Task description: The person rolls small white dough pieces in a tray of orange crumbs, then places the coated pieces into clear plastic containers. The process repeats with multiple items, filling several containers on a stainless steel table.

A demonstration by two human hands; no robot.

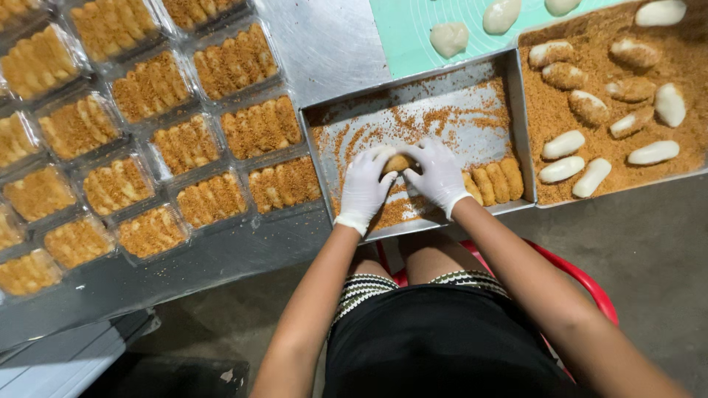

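Both my hands wear white gloves and close together around one crumb-coated roll (398, 163) over a metal tray (413, 92). My left hand (363, 188) grips the roll from the left, my right hand (436, 173) from the right. Brown crumbs are scattered on the tray's floor. A short row of coated rolls (495, 182) lies at the tray's near right corner, just beside my right hand.
A second tray (689, 177) on the right holds a bed of crumbs with white dough pieces (564, 144) and half-coated ones. Several clear plastic boxes of coated rolls (188, 144) fill the steel table at left. A green mat (409, 22) bears raw dough. A red stool (590, 284) is under me.
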